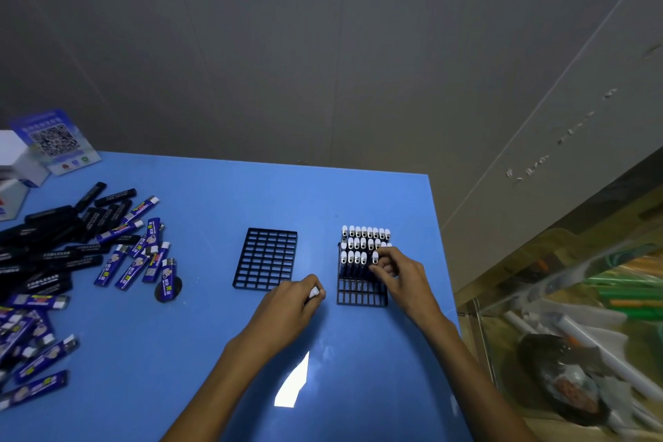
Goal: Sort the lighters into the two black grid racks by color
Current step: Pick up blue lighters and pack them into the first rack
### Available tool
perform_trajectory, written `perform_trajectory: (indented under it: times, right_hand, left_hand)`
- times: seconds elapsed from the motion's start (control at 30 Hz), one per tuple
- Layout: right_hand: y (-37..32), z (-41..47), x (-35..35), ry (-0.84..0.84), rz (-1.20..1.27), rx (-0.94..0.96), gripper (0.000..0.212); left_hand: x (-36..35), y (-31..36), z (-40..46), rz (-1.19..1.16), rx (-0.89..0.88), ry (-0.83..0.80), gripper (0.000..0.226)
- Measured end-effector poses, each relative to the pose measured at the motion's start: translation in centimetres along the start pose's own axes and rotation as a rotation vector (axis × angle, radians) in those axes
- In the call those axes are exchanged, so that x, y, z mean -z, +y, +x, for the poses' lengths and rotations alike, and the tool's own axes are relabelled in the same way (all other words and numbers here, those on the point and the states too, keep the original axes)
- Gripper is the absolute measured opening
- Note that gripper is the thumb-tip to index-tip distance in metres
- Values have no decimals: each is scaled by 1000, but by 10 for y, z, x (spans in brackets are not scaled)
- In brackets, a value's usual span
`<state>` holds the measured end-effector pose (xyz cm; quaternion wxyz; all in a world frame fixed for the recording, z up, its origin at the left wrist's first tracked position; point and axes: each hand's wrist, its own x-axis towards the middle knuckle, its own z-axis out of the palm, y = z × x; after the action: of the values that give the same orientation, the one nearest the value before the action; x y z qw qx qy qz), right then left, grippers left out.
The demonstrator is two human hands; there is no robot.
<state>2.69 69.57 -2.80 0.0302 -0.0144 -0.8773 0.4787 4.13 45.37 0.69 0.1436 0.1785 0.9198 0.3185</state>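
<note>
Two black grid racks lie on the blue table [222, 316]. The left rack [266, 254] holds nothing. The right rack [361, 292] carries several upright blue lighters with white caps [364, 239] in its far rows, while its near rows are bare. My right hand [394, 274] pinches one white-capped lighter [375, 257] at the end of the third row. My left hand [297, 298] is curled round a lighter between the racks; only its white cap [314, 292] shows. Loose blue lighters [143, 262] and black lighters [53, 244] are heaped at the left.
A QR-code card [53, 140] and white boxes [14, 161] stand at the far left corner. The table's right edge runs close beside the right rack. Beyond it, low down, a bin of clutter [574, 352] is visible. A grey wall rises behind.
</note>
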Motion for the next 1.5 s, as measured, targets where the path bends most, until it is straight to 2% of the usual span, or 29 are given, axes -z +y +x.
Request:
perform_trajectory:
  times: [0.5, 0.8, 1.2, 1.3, 1.37, 1.5]
  right_hand:
    - [1, -5, -1, -4, -190, 77, 11]
    - [-1, -2, -1, -43, -234, 77, 15]
    - [-7, -3, -8, -33, -232, -20, 17]
    - [-9, -7, -5, 0, -351, -43, 21]
    - [-12, -9, -2, 37, -479, -14, 25]
    - [-14, -17, 0, 108, -563, 174, 23]
  left_hand:
    - [2, 1, -1, 3, -1, 11, 12]
    - [3, -2, -2, 0, -8, 19, 12]
    - [2, -1, -4, -15, -15, 21, 13]
    - [3, -1, -5, 2, -11, 28, 13]
    - [4, -1, -5, 23, -15, 35, 13]
    - [2, 2, -5, 71, -19, 52, 15]
